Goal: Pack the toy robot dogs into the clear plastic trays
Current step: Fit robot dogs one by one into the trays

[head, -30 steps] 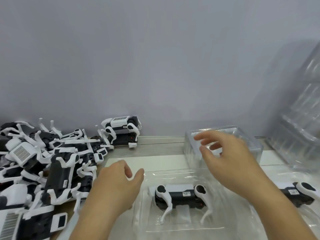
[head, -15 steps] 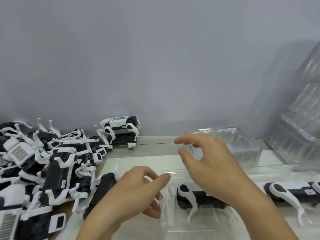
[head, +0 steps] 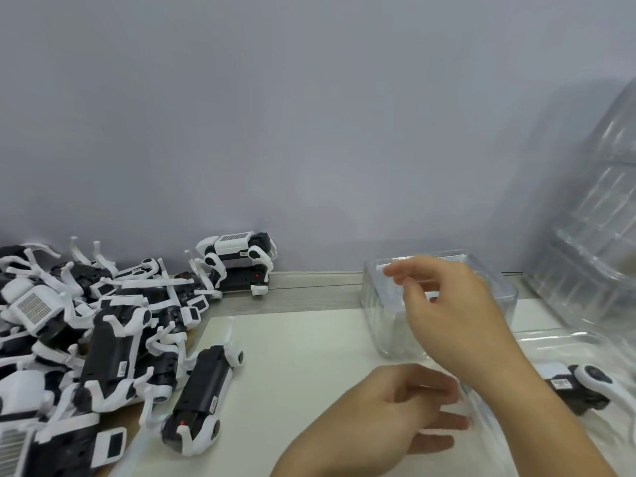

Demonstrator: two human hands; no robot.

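Observation:
A clear plastic tray (head: 537, 342) lies at the right on the white mat, with a black-and-white toy robot dog (head: 581, 387) lying in it. My left hand (head: 389, 418) pinches this tray's left edge between thumb and fingers. My right hand (head: 451, 318) hovers with loosely curled fingers over an upturned clear tray (head: 378, 315) near the wall and holds nothing. One loose robot dog (head: 203, 397) lies on its side on the mat, left of my hands. My right forearm hides part of the packed tray.
A big pile of robot dogs (head: 86, 339) fills the left side, with two more stacked (head: 241, 266) against the wall. A tall stack of clear trays (head: 599, 228) leans at the far right. The white mat (head: 292, 356) lies on a wooden table.
The tray with the dog has slid right, my left hand moving with it. A loose dog has come into view on the mat. My right hand stays above the upturned tray.

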